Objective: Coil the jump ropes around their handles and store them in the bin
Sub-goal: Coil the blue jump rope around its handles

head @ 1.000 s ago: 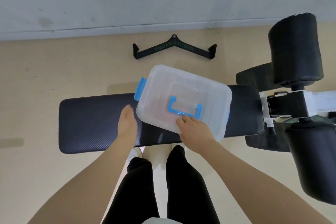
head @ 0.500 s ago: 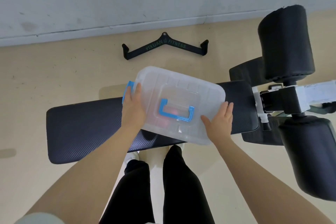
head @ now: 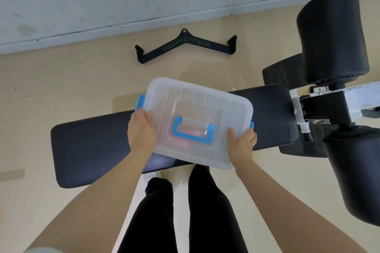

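Observation:
A clear plastic bin (head: 205, 98) with its lid on, a blue carry handle (head: 193, 132) and blue side latches sits on the black padded bench (head: 88, 144). A faint pink shape shows through the lid under the handle; I cannot tell what it is. My left hand (head: 140, 129) grips the bin's left edge near the blue latch (head: 140, 103). My right hand (head: 241, 145) grips the bin's right front corner, thumb on the lid. No jump rope is plainly visible.
A black V-shaped cable bar (head: 185, 47) lies on the beige floor by the wall. Black roller pads (head: 331, 37) and a white frame (head: 366, 98) stand at the bench's right end. My legs in black trousers (head: 185, 211) stand against the bench's near side.
My right hand left the lid's front edge and went to the right side; my left hand rose from the bench to the left edge. Both hands now grip the bin's sides.

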Motion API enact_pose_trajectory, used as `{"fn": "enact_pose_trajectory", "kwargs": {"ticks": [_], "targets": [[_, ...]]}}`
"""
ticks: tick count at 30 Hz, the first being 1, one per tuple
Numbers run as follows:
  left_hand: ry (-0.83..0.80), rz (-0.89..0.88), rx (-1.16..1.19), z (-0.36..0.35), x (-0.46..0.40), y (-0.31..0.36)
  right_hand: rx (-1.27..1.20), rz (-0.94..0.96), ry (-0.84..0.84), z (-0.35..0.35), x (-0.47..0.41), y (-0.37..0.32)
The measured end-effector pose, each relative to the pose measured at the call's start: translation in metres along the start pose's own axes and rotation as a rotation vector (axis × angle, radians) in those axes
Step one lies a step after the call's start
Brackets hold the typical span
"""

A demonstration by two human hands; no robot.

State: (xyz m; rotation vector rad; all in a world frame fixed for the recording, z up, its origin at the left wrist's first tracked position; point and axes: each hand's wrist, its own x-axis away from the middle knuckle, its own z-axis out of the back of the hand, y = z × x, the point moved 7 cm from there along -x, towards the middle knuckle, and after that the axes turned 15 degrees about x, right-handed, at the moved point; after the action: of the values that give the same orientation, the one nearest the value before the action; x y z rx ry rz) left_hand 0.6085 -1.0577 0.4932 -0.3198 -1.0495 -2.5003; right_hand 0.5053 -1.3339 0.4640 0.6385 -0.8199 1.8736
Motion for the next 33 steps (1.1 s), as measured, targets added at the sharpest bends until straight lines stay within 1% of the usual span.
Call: {"fn": "enact_pose_trajectory", "kwargs": {"ticks": [3, 5, 7, 8, 10, 11, 13, 15, 16, 18, 20, 22, 25, 27, 29, 33], "targets": [[-0.034, 0.051, 0.056, 0.000, -0.007, -0.004, -0.087, -0.001, -0.007, 0.001, 0.001, 0.003], [-0.072, 0.039, 0.093, -0.001, -0.012, -0.003, -0.146, 0.026, 0.003, 0.005, -0.001, 0.002], [-0.070, -0.002, 0.039, -0.004, -0.012, -0.001, -0.266, -0.006, -0.006, 0.006, -0.001, 0.003], [-0.043, 0.007, -0.012, -0.004, -0.011, 0.000, -0.326, -0.034, -0.014, 0.006, 0.000, 0.004], [-0.010, 0.095, -0.063, -0.005, -0.012, -0.006, -0.389, -0.072, -0.026, 0.005, 0.001, 0.008], [-0.041, 0.157, -0.039, -0.006, -0.017, -0.009, -0.390, -0.074, -0.035, 0.005, 0.000, 0.008], [-0.165, 0.276, 0.118, -0.010, -0.027, -0.016, -0.367, -0.067, -0.059, 0.007, -0.002, 0.006], [-0.258, 0.345, 0.263, -0.010, -0.028, -0.015, -0.365, -0.048, -0.058, 0.011, -0.003, 0.002], [-0.257, 0.341, 0.292, -0.008, -0.029, -0.014, -0.366, -0.046, -0.051, 0.012, -0.003, 0.001], [-0.199, 0.286, 0.301, -0.006, -0.031, -0.012, -0.362, -0.047, 0.003, 0.017, -0.001, -0.003], [-0.139, 0.221, 0.233, -0.003, -0.029, -0.013, -0.265, -0.005, 0.094, 0.026, -0.002, -0.007], [-0.121, 0.163, 0.116, 0.000, -0.023, -0.010, -0.081, 0.064, 0.175, 0.036, -0.003, -0.015], [-0.112, 0.041, -0.070, 0.003, -0.012, -0.001, 0.104, 0.115, 0.217, 0.043, -0.005, -0.025], [-0.099, 0.028, -0.161, 0.004, -0.009, 0.002, 0.211, 0.106, 0.219, 0.044, -0.006, -0.030], [-0.093, 0.038, -0.203, 0.003, -0.008, 0.003, 0.305, 0.106, 0.222, 0.044, -0.005, -0.033], [-0.064, 0.052, -0.253, 0.003, 0.001, 0.007, 0.375, 0.135, 0.228, 0.045, -0.001, -0.033]]}}
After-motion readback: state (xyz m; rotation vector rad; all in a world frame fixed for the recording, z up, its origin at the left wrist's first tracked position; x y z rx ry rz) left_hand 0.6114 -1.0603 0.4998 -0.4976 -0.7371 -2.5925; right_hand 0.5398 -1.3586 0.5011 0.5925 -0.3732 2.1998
